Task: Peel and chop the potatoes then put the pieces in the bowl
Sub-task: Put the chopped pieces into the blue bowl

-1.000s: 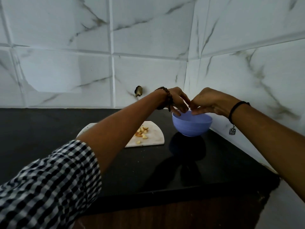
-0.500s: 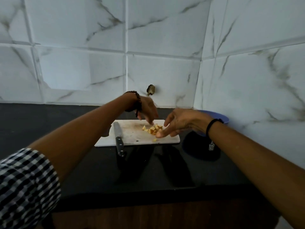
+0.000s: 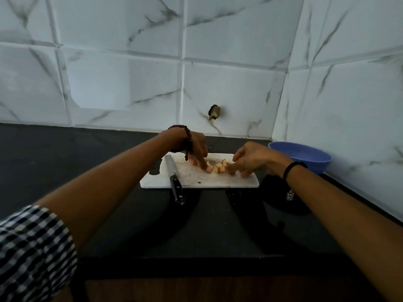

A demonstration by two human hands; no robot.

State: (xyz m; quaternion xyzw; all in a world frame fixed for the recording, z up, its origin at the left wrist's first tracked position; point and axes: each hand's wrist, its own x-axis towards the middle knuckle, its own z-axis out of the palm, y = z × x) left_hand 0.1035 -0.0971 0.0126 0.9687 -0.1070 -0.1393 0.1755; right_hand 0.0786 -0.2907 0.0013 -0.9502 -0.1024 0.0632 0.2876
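Observation:
A small heap of yellow potato pieces [image 3: 218, 166] lies on the white cutting board [image 3: 196, 178]. My left hand [image 3: 197, 152] comes down on the heap's left side, fingertips touching the board and the pieces. My right hand [image 3: 250, 159] closes in from the right, its fingers spread and touching the pieces. The two hands bracket the heap between them. A blue bowl [image 3: 305, 156] stands to the right of the board, in the wall corner. Its inside is hidden from here.
A black-handled knife [image 3: 174, 182] lies on the board's left part, handle sticking over the near edge onto the black counter [image 3: 87, 162]. Marble-tiled walls close the back and right. A small dark hole [image 3: 214, 112] marks the back wall.
Both hands left the bowl and went left to the board, where they now gather the potato pieces. The view swung left with them, bringing the knife into sight.

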